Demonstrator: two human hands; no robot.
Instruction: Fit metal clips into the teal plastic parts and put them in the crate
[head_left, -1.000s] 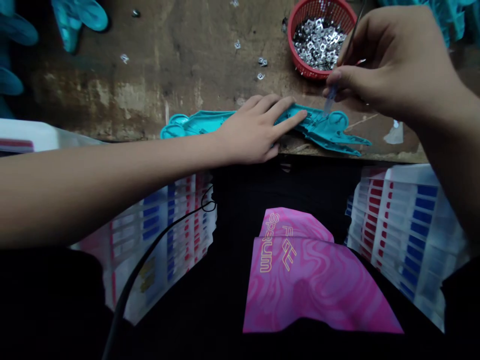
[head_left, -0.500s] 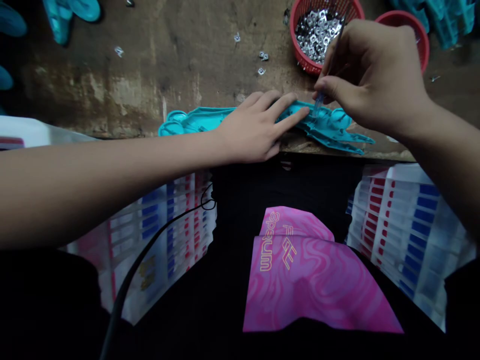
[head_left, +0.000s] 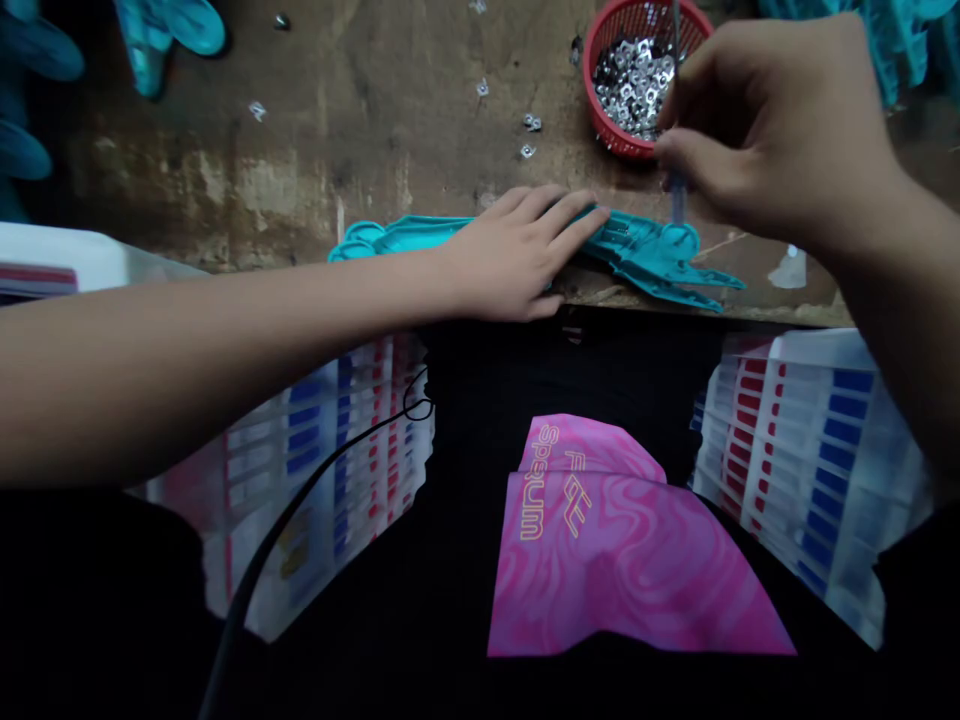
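Observation:
A long teal plastic part (head_left: 645, 245) with ribs and round ends lies along the table's near edge. My left hand (head_left: 517, 250) rests across its middle, fingers stretched out and lying on it, hiding that section. Above the part's right end, my right hand (head_left: 772, 130) is closed in a pinch around a thin rod-like tool (head_left: 678, 200). The tool's clear lower end points down beside a round feature of the part; I cannot tell whether they touch. Just behind my right hand stands a red basket (head_left: 609, 125) filled with small square metal pieces (head_left: 634, 85).
Several loose metal pieces (head_left: 528, 151) are scattered on the worn wooden table (head_left: 405, 110). More teal parts lie at the back left (head_left: 193, 25) and back right (head_left: 847, 35). Plastic crates (head_left: 795, 440) flank my lap, and a black cable (head_left: 300, 495) crosses the left one.
My right hand has moved right and slightly up with the tool, whose tip shifted toward the part's right end. My left hand stays on the part. The view has shifted slightly.

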